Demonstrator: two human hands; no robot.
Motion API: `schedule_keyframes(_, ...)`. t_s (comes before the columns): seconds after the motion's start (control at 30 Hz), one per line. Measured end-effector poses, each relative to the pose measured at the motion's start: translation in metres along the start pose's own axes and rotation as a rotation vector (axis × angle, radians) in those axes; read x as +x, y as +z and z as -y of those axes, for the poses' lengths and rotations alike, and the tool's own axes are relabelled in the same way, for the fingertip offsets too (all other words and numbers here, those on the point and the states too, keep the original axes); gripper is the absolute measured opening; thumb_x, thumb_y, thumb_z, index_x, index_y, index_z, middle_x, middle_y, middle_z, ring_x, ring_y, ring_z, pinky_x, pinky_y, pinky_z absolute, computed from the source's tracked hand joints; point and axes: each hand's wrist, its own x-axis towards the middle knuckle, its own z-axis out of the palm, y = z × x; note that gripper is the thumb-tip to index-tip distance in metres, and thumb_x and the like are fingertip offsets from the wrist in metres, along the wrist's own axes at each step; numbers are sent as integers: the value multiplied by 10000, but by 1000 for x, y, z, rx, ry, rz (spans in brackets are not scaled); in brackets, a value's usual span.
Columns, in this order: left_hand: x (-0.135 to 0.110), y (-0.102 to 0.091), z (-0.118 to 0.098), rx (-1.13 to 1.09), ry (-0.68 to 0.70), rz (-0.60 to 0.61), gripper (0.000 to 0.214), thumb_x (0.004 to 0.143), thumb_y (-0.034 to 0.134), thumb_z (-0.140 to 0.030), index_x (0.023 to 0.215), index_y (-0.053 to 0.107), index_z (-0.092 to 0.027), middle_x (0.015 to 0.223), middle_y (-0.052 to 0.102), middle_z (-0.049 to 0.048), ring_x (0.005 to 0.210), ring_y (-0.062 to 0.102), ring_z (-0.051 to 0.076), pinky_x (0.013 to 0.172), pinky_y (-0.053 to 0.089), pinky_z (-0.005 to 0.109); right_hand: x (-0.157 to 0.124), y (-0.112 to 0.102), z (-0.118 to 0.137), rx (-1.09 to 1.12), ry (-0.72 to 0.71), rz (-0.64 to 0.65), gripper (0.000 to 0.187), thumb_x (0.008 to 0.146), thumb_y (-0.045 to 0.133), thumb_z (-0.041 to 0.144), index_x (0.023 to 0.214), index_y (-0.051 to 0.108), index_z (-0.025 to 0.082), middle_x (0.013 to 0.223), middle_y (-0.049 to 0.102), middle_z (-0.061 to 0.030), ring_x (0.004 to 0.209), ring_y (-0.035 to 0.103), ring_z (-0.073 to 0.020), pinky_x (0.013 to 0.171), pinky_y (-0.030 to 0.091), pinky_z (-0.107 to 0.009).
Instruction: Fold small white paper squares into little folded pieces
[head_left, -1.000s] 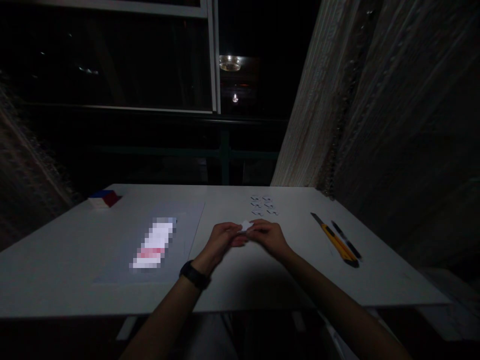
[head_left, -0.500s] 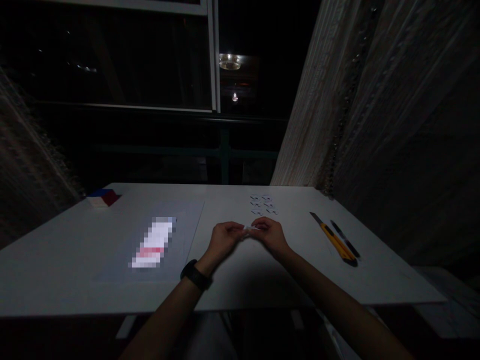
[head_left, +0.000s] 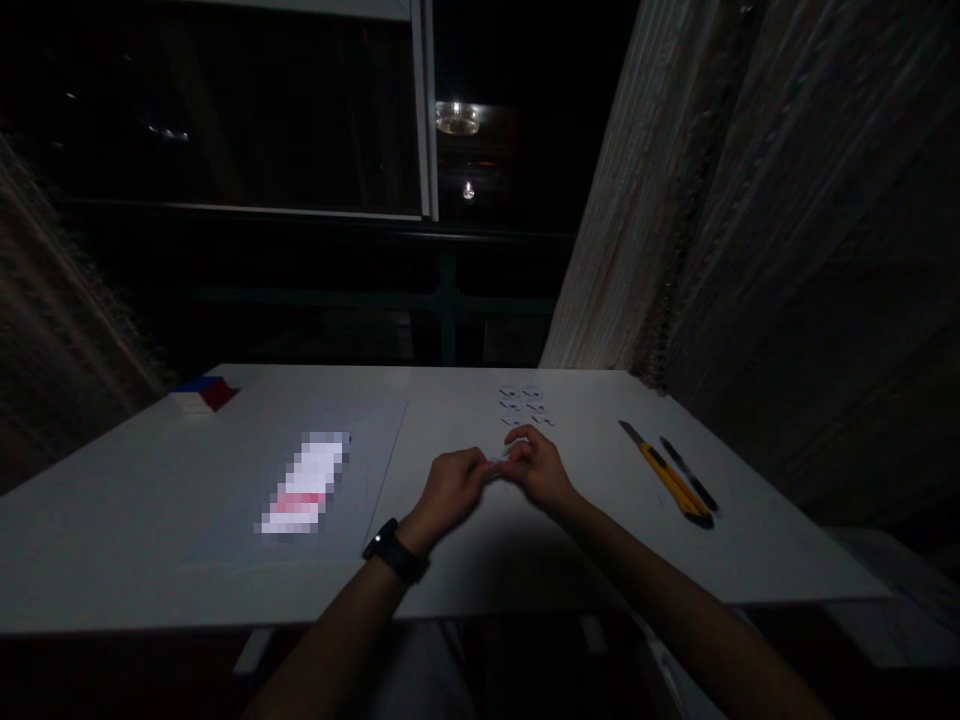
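Note:
Over the middle of the white table (head_left: pixel 480 560), my left hand (head_left: pixel 452 488) is closed, with thumb and forefinger pinching a small white piece of paper (head_left: pixel 496 460). My right hand (head_left: pixel 541 470) pinches the other side of the same piece, its forefinger arched above. Fingers cover most of the paper, so its shape cannot be made out. Just beyond the hands lie several small white paper pieces with dark marks (head_left: pixel 535 407), set out in two columns. A dark watch (head_left: pixel 394 552) is on my left wrist.
To the right lie a yellow utility knife (head_left: pixel 666 480), its blade out, and a dark pen (head_left: pixel 694 478). On the left, a bright blurred-out rectangle (head_left: pixel 304 485) rests on a large pale sheet (head_left: pixel 379 480). A puzzle cube (head_left: pixel 199 396) stands at the far left; curtains (head_left: pixel 615 200) hang behind.
My right fingers have risen and arched above the paper. My left fingers have curled in more tightly. The view has shifted slightly, while the things on the table stay put.

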Motion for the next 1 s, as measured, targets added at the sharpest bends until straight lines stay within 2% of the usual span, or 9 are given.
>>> schedule_keyframes(0.13, -1, 0, 0, 71, 54, -20, 294, 846, 415, -315, 684, 603, -157, 611, 604, 27, 567, 522, 131, 558, 318, 235, 0, 0, 2, 32, 20, 29, 406, 498, 752, 266, 806, 494, 202, 522, 477, 88, 449, 426, -75, 444, 333, -196)
schedule_keyframes(0.27, -1, -1, 1, 14, 37, -39, 293, 834, 436, -328, 649, 597, -167, 577, 592, 19, 548, 517, 132, 551, 316, 238, -1, 0, 4, 27, -4, 24, 377, 516, 747, 280, 802, 518, 192, 515, 471, 87, 452, 426, -74, 452, 335, -201)
schedule_keyframes(0.37, 1, 0, 2, -180, -40, -60, 319, 816, 461, -408, 670, 614, -169, 559, 603, 18, 542, 543, 138, 546, 339, 237, -1, 2, 6, 1, -54, 11, 340, 581, 717, 290, 858, 547, 191, 583, 530, 56, 536, 505, -98, 518, 391, -220)
schedule_keyframes(0.47, 4, 4, 5, -455, -123, -46, 363, 805, 456, -480, 823, 615, -154, 556, 620, 15, 510, 566, 140, 512, 360, 230, -2, 5, 6, 41, -42, -6, 359, 601, 704, 302, 910, 552, 202, 743, 613, -1, 677, 589, -143, 611, 452, -258)
schedule_keyframes(0.53, 7, 6, 6, -596, -160, -49, 398, 794, 463, -508, 870, 594, -140, 564, 625, 20, 496, 567, 136, 495, 371, 226, -2, 6, 6, 59, -24, -26, 379, 589, 712, 309, 919, 558, 205, 816, 627, -21, 687, 603, -151, 605, 465, -265)
schedule_keyframes(0.67, 11, 6, 5, -823, -211, -17, 417, 754, 514, -533, 828, 573, -127, 630, 641, 45, 567, 594, 138, 544, 428, 233, -1, 5, 5, 58, 11, -28, 340, 585, 717, 310, 875, 594, 183, 732, 627, -15, 615, 595, -142, 581, 469, -269)
schedule_keyframes(0.77, 11, 3, 4, -917, -283, -42, 410, 715, 572, -522, 830, 575, -129, 674, 635, 39, 616, 600, 133, 554, 436, 219, -1, 3, 5, 74, 32, 1, 332, 576, 727, 312, 852, 607, 173, 643, 626, -7, 633, 613, -166, 626, 485, -297)
schedule_keyframes(0.9, 10, 1, 5, -997, -341, -109, 367, 651, 672, -441, 818, 587, -125, 719, 623, 31, 629, 581, 110, 571, 437, 202, -3, 0, 8, 64, 1, 37, 345, 589, 726, 330, 880, 620, 178, 725, 658, -26, 711, 632, -176, 687, 496, -309)
schedule_keyframes(1.0, 9, 1, 5, -1022, -361, -126, 383, 583, 741, -351, 843, 593, -113, 762, 649, 62, 658, 598, 130, 615, 459, 232, -3, -2, 8, 100, -19, 34, 379, 613, 711, 365, 929, 615, 181, 818, 660, -45, 730, 632, -173, 683, 505, -305)
